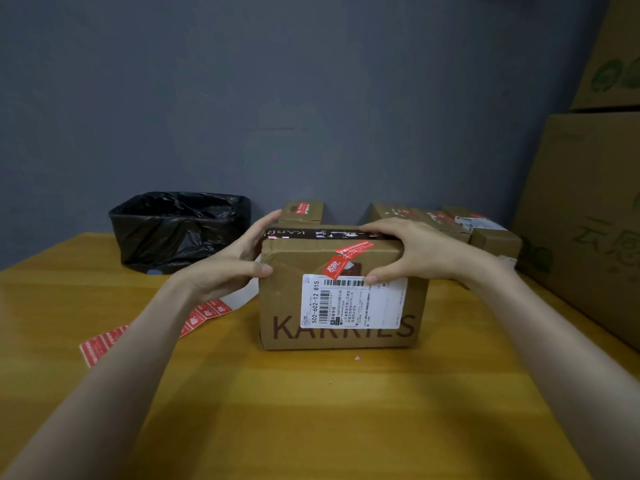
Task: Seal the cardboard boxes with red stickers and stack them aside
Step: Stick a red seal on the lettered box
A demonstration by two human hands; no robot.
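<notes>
My left hand (239, 258) grips the left end of the cardboard box (339, 327): its fingers run up along the far side and the thumb presses the near corner. My right hand (419, 251) grasps the right end, with the fingers curled over the top edge and the thumb on the front face, touching the upper edge of the white shipping label (353, 303). The box stands between my hands on the wooden table (311, 410), its flaps down. A red sticker (341, 259) is folded over its top front edge, between my two thumbs.

Under my left wrist and forearm a strip of red stickers (204, 313) lies flat on the table. Beyond my left hand sits a bin lined with a black bag (180, 230). Behind the box, past my fingers, are several small boxes (301, 211), some bearing red stickers. To the outside of my right arm big cartons (588, 220) are stacked.
</notes>
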